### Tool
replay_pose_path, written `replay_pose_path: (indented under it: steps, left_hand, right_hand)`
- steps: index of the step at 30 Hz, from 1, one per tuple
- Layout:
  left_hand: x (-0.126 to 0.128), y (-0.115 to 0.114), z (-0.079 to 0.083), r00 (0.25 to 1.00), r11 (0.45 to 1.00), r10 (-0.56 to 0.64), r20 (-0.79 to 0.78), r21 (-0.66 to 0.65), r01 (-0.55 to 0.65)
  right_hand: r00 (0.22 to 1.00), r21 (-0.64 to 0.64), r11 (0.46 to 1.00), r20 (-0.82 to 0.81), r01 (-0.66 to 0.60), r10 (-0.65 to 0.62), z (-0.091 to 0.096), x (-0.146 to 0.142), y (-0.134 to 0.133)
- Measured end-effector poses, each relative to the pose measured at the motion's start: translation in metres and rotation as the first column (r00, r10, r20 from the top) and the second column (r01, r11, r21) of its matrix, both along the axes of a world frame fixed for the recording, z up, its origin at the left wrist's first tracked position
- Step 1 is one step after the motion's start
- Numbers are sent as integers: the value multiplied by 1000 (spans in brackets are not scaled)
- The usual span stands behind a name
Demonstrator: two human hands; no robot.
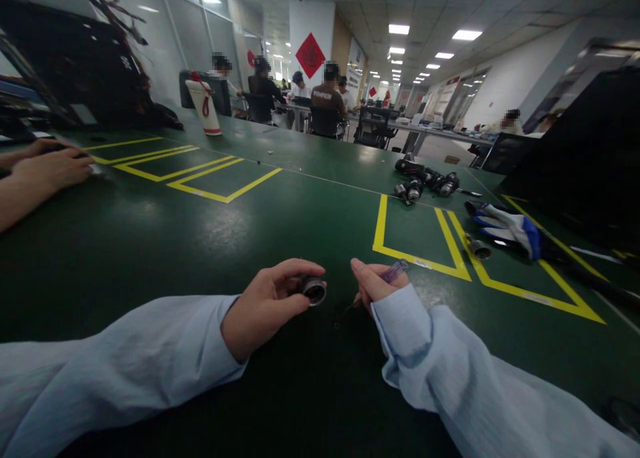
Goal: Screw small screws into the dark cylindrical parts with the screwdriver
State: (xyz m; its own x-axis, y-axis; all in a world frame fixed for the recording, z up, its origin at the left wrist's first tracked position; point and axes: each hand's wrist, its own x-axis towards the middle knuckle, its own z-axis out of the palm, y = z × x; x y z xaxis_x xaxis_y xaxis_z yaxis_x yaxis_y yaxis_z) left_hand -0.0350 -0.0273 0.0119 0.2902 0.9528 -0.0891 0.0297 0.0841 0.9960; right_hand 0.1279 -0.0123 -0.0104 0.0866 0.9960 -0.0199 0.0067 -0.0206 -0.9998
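Observation:
My left hand (273, 297) grips a short, hollow metal cylinder (315, 291) between thumb and fingers, its round opening turned toward the right. In my right hand (373, 283) is a screwdriver with a see-through purple handle (395, 271). Its thin dark shaft slants down to the left from under my fingers, apart from the cylinder. Near the shaft's lower end, a tiny dark ring-like piece (336, 325) shows against the green tabletop (300, 235); I cannot tell whether they touch.
Dark metal tool parts (425, 180) lie at the back right. Blue-and-white gloves (510, 228) rest beside a loose metal cylinder part (479, 247). Yellow tape outlines (423, 262) mark the table. A white cup (204, 108) stands behind. Another person's hands (53, 165) are at the left edge.

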Motion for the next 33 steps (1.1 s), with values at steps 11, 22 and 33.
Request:
replay_pose_path:
  steps: [11, 22, 33]
  left_hand:
    - [-2, 9, -11, 999, 999, 36, 35, -16, -35]
    - [3, 5, -7, 993, 997, 73, 94, -9, -72]
    - [4, 5, -6, 997, 993, 75, -7, 89, -74]
  right_hand:
    - [902, 62, 990, -407, -126, 140, -2, 6, -1]
    - [942, 527, 815, 329, -243, 68, -5, -1, -20]
    - [750, 673, 466, 660, -574, -29, -1, -3, -24]
